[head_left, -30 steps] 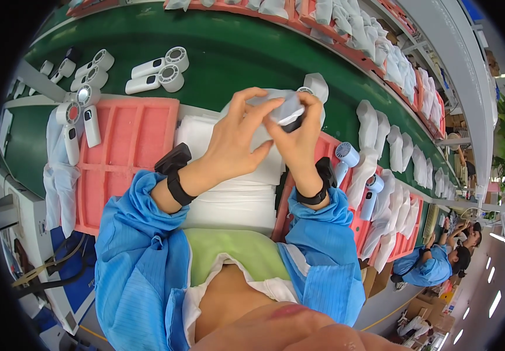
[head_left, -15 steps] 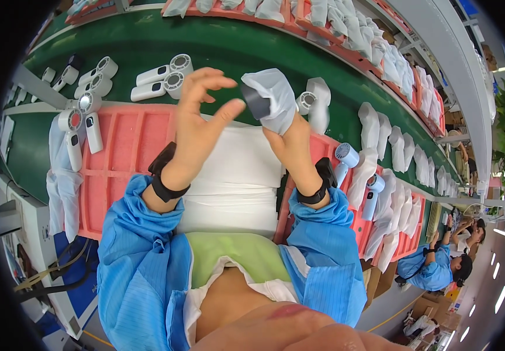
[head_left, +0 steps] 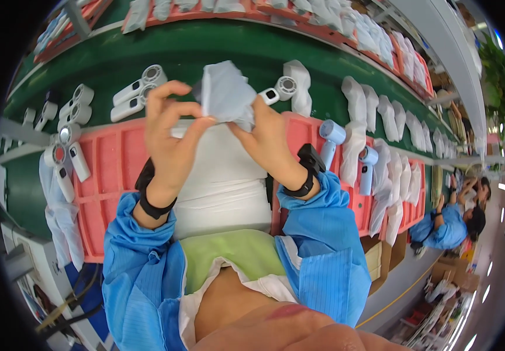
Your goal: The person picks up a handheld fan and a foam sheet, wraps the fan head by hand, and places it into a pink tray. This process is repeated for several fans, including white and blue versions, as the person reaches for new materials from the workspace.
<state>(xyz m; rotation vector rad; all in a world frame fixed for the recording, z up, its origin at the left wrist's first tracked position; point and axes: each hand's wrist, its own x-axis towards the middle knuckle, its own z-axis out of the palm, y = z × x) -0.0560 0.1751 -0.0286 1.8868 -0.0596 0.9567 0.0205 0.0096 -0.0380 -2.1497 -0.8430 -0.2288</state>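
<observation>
A thin, whitish translucent bag is held up in front of me, over the near edge of the green work surface. A dark grey piece shows in part at its left side, mostly hidden by the bag. My left hand pinches the bag's left edge between thumb and forefinger, its other fingers curved above. From the right, my right hand grips the bag's lower right side, its fingers partly hidden behind it. Below both hands lies a stack of flat white bags. Just right of the held bag rests a white handheld fan.
Several white handheld fans lie on the green surface at left. Pink divided trays flank the white stack; the right one carries light-blue fans and bagged items. More bagged items fill trays along the far side. Other people sit at far right.
My left hand, apart from the bag before, now pinches its edge. The bag has turned, and the dark piece is more hidden. The whole view has shifted slightly.
</observation>
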